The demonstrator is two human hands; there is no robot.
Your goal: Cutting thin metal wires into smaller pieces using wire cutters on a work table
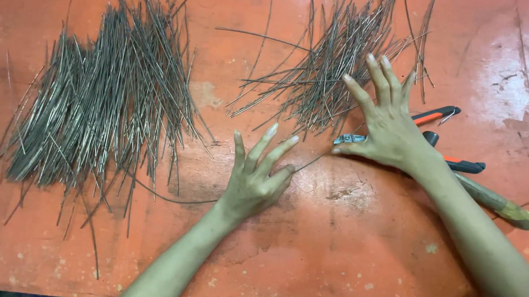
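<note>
My left hand (255,177) lies flat on the orange table (331,250), fingers spread, over a thin curved wire (169,199) that runs under it. My right hand (387,124) rests palm down with fingers spread, its fingertips touching the smaller pile of thin metal wires (324,66). It partly covers pliers with black and orange handles (447,114), whose metal jaws (349,139) show beside the thumb. Neither hand grips anything.
A large pile of cut metal wires (102,102) lies at the left. A worn wooden handle (499,206) lies under my right forearm at the right. The table surface is scuffed and stained.
</note>
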